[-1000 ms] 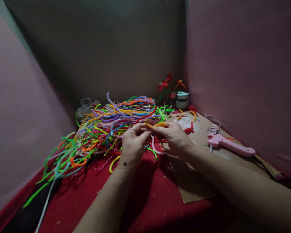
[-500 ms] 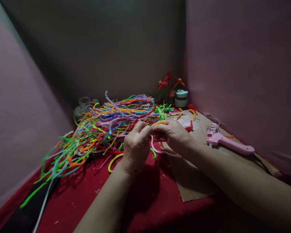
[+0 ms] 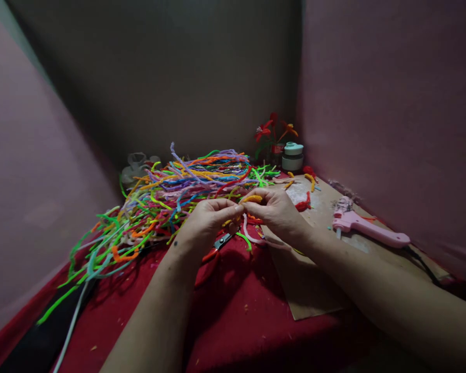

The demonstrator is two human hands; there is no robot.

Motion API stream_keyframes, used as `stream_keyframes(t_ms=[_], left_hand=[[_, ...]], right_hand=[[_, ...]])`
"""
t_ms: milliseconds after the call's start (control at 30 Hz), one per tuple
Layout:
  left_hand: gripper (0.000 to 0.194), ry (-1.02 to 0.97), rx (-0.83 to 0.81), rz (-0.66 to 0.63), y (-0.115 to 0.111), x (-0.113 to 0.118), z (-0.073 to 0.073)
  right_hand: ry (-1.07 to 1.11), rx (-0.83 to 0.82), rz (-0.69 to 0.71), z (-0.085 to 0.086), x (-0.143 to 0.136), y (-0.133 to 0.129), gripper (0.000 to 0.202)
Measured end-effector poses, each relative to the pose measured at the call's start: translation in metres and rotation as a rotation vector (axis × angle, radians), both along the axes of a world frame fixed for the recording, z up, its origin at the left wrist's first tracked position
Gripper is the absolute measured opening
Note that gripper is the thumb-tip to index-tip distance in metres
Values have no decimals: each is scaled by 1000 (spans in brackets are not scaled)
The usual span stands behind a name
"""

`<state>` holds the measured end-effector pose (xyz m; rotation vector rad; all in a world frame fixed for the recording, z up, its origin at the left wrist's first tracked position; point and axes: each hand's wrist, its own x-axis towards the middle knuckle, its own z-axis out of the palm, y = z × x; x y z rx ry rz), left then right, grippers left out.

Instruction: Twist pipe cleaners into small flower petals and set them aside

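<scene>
My left hand pinches with thumb and fingers at the near end of a short, folded yellow-orange pipe cleaner. From the other side my right hand grips the same piece between thumb and fingers, so the fingertips of both hands almost meet. A pair of scissors with red handles shows below my left hand, partly hidden by it. Just under the fingertips, a pale pink pipe cleaner curves down on the red cloth.
A large heap of colourful pipe cleaners spreads behind and left. On the cardboard at right lies a pink glue gun with a dark cable. Pipe-cleaner flowers and a pale green-lidded jar stand at the back.
My left hand has turned from a closed fist to a thumb-and-finger pinch, showing its back. The scissors have come into view beneath it. The yellow loop beside my left wrist no longer shows there.
</scene>
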<state>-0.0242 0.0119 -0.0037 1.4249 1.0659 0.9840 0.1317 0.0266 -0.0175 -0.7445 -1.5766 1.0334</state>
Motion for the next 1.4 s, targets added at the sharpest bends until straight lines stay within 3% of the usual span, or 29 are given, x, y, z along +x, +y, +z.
stream_keyframes(t_ms=[133,267,367,467,600,667,733,833,900,1000,1200,1300,1400], left_hand=[[18,99,50,38,-2,2,4],[14,393,323,153,-7,11,5],[13,792,737,281,-8,16,-1],[19,1191,1132,350,-9,20,-7],[22,1346,1351,316,-12,24,-10],[24,1284,1296,322,-12,25,-9],[22,1088,1121,335,-10,23,-8],[18,536,632,237,-4,15,-2],[34,139,273,106,0,7,2],[42,-159,-50,-7,3,-3,3],[24,-145,-154,-237,-3,-9,4],[22,45,-89,-191,-6,-4,7],[21,469,253,44,-9,8,2]], right_hand=[[-116,157,-101,-1,0,-2,10],[-235,201,-204,-1,1,-4,13],[-201,85,-190,-1,2,-3,12],[-58,-103,-90,-2,1,0,13],[135,-355,38,-5,1,5,20],[210,-461,78,-6,1,8,21],[241,-483,109,-6,2,10,20],[180,-389,116,-1,4,10,12],[116,-323,100,4,6,8,8],[54,-218,98,9,8,5,4],[-19,-33,197,5,9,5,8],[-69,0,87,3,8,6,7],[-49,-116,-22,1,5,8,6]])
